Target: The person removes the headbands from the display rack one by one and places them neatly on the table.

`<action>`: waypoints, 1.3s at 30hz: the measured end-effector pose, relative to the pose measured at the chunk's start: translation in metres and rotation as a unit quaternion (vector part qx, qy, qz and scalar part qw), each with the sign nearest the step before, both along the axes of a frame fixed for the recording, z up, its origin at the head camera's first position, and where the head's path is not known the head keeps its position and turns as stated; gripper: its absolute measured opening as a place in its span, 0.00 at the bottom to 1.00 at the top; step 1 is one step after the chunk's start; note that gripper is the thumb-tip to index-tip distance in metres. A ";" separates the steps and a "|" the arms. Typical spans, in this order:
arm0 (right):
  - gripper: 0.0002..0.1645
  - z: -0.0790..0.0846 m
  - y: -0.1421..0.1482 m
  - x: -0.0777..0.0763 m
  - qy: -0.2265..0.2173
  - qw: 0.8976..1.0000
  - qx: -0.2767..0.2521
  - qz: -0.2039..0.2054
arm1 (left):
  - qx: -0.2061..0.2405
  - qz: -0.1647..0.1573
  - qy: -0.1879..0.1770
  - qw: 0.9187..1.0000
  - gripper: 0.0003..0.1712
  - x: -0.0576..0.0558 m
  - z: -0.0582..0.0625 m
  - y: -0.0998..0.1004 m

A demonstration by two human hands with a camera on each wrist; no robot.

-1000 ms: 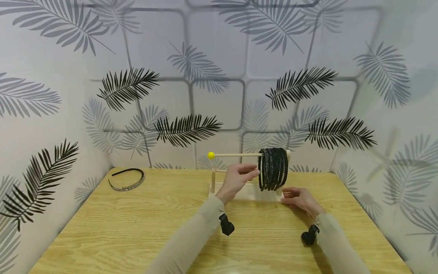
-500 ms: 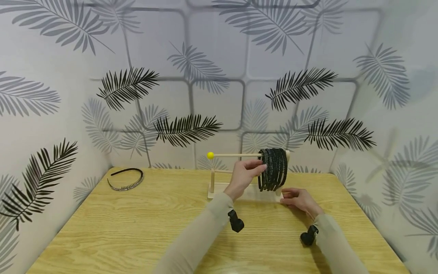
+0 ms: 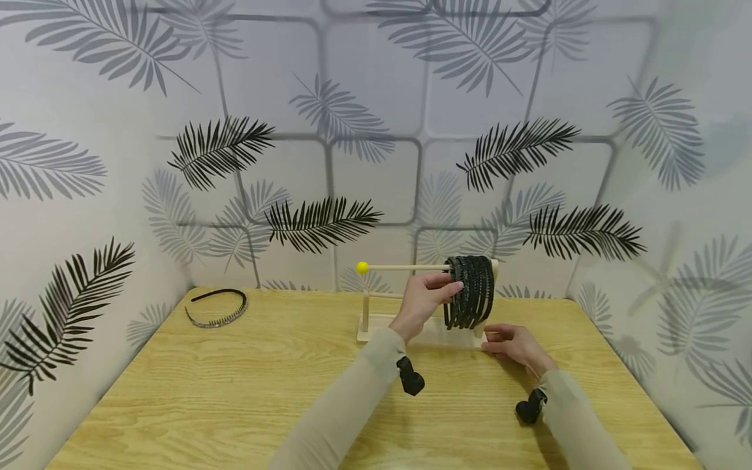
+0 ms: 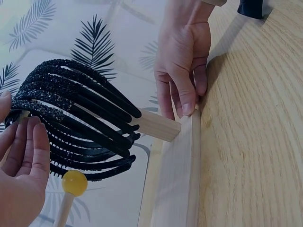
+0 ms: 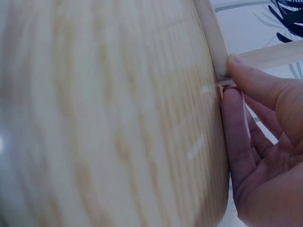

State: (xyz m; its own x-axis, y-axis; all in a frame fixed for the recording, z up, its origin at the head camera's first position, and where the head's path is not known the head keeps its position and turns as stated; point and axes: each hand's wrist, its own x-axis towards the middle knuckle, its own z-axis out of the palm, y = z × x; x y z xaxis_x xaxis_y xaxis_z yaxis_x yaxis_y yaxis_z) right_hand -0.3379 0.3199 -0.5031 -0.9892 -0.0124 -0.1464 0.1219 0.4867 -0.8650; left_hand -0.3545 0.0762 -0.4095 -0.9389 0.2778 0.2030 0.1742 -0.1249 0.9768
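Note:
Several black headbands (image 3: 474,294), some glittery and some toothed, hang side by side at the right end of the upper rod of a pale wooden stand (image 3: 435,334). My left hand (image 3: 424,301) pinches the left side of this bunch, thumb in front. In the left wrist view, its fingertips (image 4: 40,137) lie right at the edge of the headbands. At the stand's right end, my right hand (image 3: 517,347) grips the base. The right wrist view shows the thumb (image 5: 255,78) on the base's corner, with the other fingers curled beside it.
A yellow ball (image 3: 362,267) caps the left tip of the upper rod. Another headband (image 3: 217,323), dark with a sparkly toothed section, lies on the wooden table (image 3: 235,391) at the back left. Leaf-patterned walls (image 3: 376,170) enclose the table's back and sides.
My left hand has moved right along the rod to the headbands, and its thumb now overlaps them. The bunch has shifted very slightly right. My right hand stays at the base.

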 end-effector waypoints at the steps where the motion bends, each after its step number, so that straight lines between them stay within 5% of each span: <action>1: 0.35 0.000 0.000 0.000 0.001 1.000 -0.001 0.000 | -0.005 -0.001 0.002 1.000 0.22 0.000 0.001 0.001; 25: 0.37 -0.001 0.002 -0.001 -0.001 1.000 -0.010 0.003 | 0.015 -0.039 -0.031 0.999 0.21 -0.006 -0.002 -0.020; 39: 0.37 0.000 0.002 0.000 -0.003 1.000 0.001 -0.002 | 0.004 -0.026 -0.050 0.998 0.19 -0.008 -0.009 -0.034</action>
State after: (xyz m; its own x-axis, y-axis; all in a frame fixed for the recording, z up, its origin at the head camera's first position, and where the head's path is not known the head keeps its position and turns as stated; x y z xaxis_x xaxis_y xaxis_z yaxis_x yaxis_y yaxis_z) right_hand -0.3379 0.3217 -0.5034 -0.9882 -0.0075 -0.1531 0.1301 0.4870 -0.8637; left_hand -0.3627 0.0422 -0.4188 -0.9393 0.3246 0.1109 0.0686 -0.1392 0.9879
